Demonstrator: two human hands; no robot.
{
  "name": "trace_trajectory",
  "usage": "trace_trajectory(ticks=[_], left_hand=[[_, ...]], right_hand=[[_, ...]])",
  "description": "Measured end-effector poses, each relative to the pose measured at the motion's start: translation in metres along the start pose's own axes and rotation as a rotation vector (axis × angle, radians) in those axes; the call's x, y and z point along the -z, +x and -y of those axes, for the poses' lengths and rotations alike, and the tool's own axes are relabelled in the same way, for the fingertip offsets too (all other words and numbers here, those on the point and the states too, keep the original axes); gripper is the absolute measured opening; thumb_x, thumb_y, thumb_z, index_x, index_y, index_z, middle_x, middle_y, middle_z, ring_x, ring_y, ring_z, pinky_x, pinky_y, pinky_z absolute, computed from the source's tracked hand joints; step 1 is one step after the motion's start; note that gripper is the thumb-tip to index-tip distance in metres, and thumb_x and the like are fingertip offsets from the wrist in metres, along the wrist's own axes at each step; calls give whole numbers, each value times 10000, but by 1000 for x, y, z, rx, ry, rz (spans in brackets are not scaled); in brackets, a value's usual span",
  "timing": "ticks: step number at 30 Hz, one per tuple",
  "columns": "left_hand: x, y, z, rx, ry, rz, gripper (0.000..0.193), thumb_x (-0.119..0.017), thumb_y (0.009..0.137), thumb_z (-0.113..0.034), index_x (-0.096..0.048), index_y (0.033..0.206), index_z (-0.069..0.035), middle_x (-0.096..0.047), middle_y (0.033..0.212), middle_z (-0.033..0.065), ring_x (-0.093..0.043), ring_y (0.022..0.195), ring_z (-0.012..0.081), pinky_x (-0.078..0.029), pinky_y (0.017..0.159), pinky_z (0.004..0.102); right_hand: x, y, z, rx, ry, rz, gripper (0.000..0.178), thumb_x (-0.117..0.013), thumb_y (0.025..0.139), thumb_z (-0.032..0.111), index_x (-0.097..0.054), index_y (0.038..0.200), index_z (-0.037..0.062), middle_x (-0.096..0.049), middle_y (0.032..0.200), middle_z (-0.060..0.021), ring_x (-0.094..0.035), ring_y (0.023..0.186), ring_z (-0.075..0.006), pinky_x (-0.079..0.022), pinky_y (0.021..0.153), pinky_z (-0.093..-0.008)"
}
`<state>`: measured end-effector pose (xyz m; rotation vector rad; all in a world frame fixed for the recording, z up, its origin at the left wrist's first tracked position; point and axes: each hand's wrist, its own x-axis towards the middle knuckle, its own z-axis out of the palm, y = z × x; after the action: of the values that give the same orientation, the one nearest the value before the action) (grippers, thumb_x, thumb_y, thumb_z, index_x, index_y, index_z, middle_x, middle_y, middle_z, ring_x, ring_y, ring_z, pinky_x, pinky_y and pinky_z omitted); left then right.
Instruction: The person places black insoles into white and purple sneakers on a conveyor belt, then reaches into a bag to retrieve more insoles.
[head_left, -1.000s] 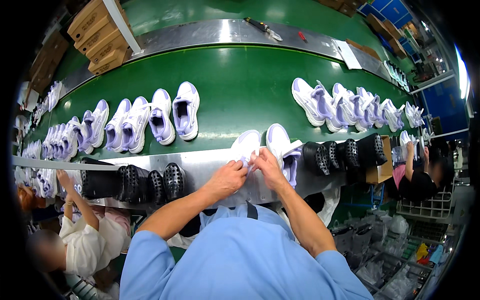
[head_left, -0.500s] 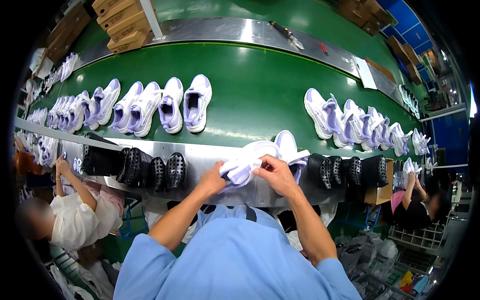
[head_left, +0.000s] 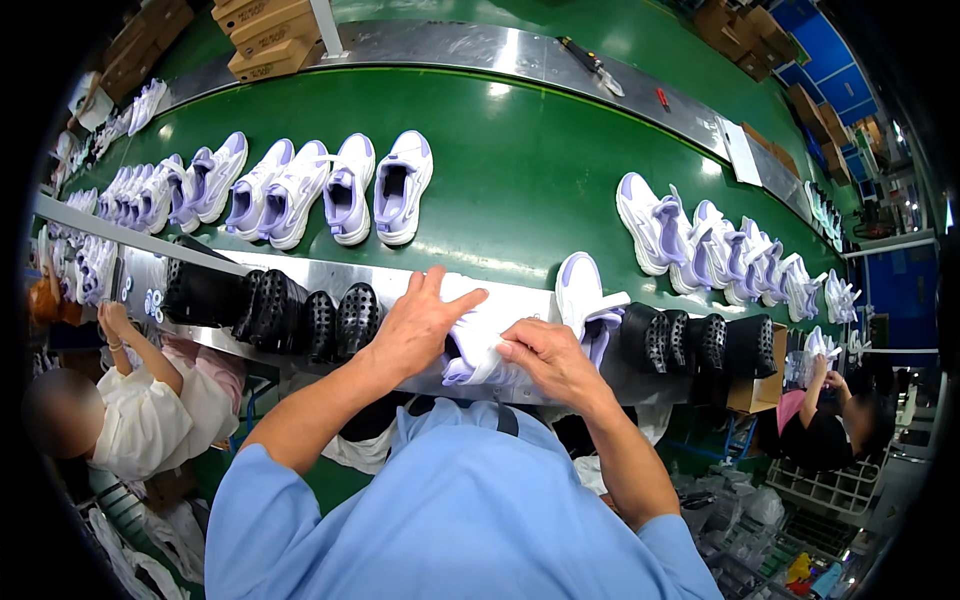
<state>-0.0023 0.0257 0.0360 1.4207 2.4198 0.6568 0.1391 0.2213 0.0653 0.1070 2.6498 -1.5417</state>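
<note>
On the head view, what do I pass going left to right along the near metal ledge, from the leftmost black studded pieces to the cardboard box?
Black studded pieces, left hand, white-and-lilac shoe, right hand, second black studded group, cardboard box.

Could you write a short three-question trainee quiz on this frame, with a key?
1. True or false: the left hand is balled into a fist.
2. Multiple choice: on the far metal rail, right of the long-handled tool, lies: A) a white cup; B) a small red item; C) a black shoe.
3. Fill in: the wide surface beyond the handled shoe is ____.
Key: 1. False, thumb and fingers are spread; 2. B; 3. green.
</note>
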Motion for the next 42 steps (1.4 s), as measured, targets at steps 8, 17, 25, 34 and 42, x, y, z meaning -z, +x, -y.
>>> trace_trajectory(ticks=[8, 17, 25, 34, 42], left_hand=[[-10, 0, 2, -44, 43, 34, 723, -694, 739, 81, -655, 1386, -238, -518, 1289, 293, -561, 1108, 458, -524, 962, 493], [-26, -6, -2, 127, -42, 54, 683, -672, 748, 57, -653, 1378, -206, -555, 1246, 303, -574, 1068, 485, -520, 959, 508], [-103, -36, 26, 667, -309, 143, 592, -737, 789, -131, -615, 1361, -37, -639, 1070, 249, -633, 1029, 463, -526, 927, 517], [-125, 51, -80, 153, -49, -35, 274, -727, 888, -191, -646, 1064, 2, -647, 1018, 234, -666, 988, 402, -574, 778, 469], [-183, 82, -57, 121, -250, -61, 154, -681, 911, -128, -705, 995, -2, -699, 893, 269, -682, 860, 469, -539, 772, 549]], right_hand=[[-7, 9, 0, -6, -29, 57, 256, -636, 1007, 232, -650, 906, -3, -657, 800, -164, -636, 789, -360, -496, 727, -458], [-21, 8, -16, -107, -196, -42, 251, -730, 926, 242, -644, 856, 17, -660, 811, -164, -653, 751, -350, -510, 691, -448], [12, -98, -97, -497, -348, -846, 212, -708, 896, 118, -644, 1058, -2, -659, 960, -160, -633, 838, -346, -516, 787, -455], [-46, -71, -116, -728, -170, -667, 559, -750, 864, 272, -526, 1284, -22, -697, 1002, -225, -618, 1101, -442, -489, 990, -498], [7, -62, -149, 30, -504, -356, 318, -656, 753, 82, -662, 1071, 100, -669, 1162, -69, -575, 1085, -359, -470, 921, -484]])
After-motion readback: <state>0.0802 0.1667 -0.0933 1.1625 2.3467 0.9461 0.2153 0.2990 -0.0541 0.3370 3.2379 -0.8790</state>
